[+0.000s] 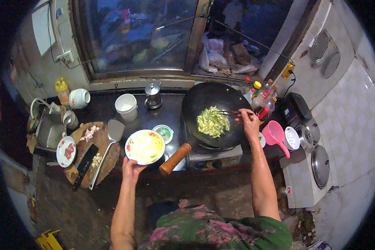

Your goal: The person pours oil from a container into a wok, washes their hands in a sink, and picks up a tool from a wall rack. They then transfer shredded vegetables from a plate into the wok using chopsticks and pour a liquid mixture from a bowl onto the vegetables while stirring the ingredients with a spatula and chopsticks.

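My left hand (132,170) holds the near rim of a white floral bowl (145,147), tilted a little, with a wet yellowish film inside. Chopsticks (228,112) are gripped in my right hand (248,120), over the right side of a black wok (206,97). Their tips touch a heap of shredded green vegetable (213,122) in the wok. The wok sits on a gas stove (217,157), its wooden handle (176,158) pointing towards me, just right of the bowl. A round green-and-white lid (163,133) lies behind the bowl.
Left, a round chopping board (111,156) bears a cleaver (86,164), a metal spatula (115,131), diced meat and chopped garlic. A plate of meat (66,151) overlaps its edge. Behind stand a white tub (126,107) and a metal pot (153,96). Right are bottles (264,98) and a pink ladle (273,132).
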`<act>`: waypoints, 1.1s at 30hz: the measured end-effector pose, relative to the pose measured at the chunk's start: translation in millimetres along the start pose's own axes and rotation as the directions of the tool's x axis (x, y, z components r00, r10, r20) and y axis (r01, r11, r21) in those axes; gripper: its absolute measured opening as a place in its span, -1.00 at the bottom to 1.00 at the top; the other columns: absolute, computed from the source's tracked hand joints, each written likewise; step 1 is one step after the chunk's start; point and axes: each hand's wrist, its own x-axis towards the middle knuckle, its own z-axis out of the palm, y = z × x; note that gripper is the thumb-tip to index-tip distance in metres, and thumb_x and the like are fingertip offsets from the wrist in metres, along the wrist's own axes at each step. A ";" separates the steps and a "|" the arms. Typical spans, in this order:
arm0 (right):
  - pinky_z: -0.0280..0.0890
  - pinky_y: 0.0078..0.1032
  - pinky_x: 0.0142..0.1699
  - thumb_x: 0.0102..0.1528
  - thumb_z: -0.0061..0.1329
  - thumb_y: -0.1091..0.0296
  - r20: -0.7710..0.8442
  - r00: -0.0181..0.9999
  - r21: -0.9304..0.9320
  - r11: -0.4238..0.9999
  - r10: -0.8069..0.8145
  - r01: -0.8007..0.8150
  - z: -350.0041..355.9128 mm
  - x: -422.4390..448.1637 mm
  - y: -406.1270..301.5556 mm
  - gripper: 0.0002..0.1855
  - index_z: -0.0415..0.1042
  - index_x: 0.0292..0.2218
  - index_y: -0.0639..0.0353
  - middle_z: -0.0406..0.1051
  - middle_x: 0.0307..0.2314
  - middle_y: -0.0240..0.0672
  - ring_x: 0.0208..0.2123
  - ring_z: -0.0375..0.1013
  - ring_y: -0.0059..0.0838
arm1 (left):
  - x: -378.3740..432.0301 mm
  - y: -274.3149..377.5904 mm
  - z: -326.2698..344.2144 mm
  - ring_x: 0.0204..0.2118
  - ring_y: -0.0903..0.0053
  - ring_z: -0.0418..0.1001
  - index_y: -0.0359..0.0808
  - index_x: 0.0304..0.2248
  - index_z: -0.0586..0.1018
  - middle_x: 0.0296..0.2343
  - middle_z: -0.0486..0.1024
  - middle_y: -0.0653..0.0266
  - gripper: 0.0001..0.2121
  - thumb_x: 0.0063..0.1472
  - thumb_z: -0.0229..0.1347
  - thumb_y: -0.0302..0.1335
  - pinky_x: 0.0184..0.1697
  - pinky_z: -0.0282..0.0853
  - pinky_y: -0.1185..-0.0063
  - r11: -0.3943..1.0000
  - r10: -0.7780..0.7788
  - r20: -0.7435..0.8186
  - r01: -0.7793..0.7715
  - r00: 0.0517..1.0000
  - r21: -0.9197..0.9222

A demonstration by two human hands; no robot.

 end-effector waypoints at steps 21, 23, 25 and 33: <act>0.38 -0.58 -0.43 0.13 -0.13 0.34 -0.002 1.000 0.007 1.000 0.002 -0.002 -7.9 12.9 13.9 -0.78 0.42 -0.31 0.34 0.44 -0.53 -0.24 -0.54 0.48 -0.48 | 5.3 -14.9 7.2 -0.12 0.09 0.38 -0.29 0.01 0.17 -0.10 0.29 0.00 -0.43 -0.11 -0.12 -0.61 -0.16 0.43 0.19 0.999 -0.033 0.032 0.034 0.999 -0.033; 0.38 -0.58 -0.44 0.13 -0.13 0.34 -0.068 0.997 -0.005 1.000 0.027 -0.027 -16.4 5.4 10.4 -0.78 0.42 -0.31 0.34 0.44 -0.52 -0.25 -0.54 0.47 -0.50 | 1.8 -14.2 5.1 -0.12 0.11 0.38 -0.30 -0.02 0.18 -0.11 0.30 0.00 -0.46 -0.10 -0.12 -0.62 -0.18 0.44 0.20 0.998 -0.047 0.007 0.047 0.999 -0.031; 0.38 -0.58 -0.44 0.13 -0.13 0.34 -0.102 0.995 0.000 1.000 0.007 -0.007 -16.2 -5.1 2.1 -0.78 0.42 -0.31 0.34 0.43 -0.51 -0.25 -0.54 0.46 -0.50 | -2.5 -13.3 1.9 -0.14 0.09 0.39 -0.31 -0.07 0.17 -0.14 0.30 -0.04 -0.52 -0.08 -0.15 -0.64 -0.23 0.46 0.19 0.999 -0.031 0.013 0.031 0.999 -0.035; 0.36 -0.61 -0.46 0.14 -0.12 0.32 -0.164 0.985 0.102 0.994 0.052 -0.036 -51.0 -24.2 0.0 -0.76 0.41 -0.30 0.36 0.42 -0.53 -0.26 -0.57 0.45 -0.49 | -0.9 -12.8 2.8 -0.17 0.12 0.41 -0.30 -0.07 0.19 -0.14 0.31 -0.02 -0.52 -0.08 -0.15 -0.63 -0.24 0.47 0.22 1.000 -0.001 0.026 0.002 1.000 -0.029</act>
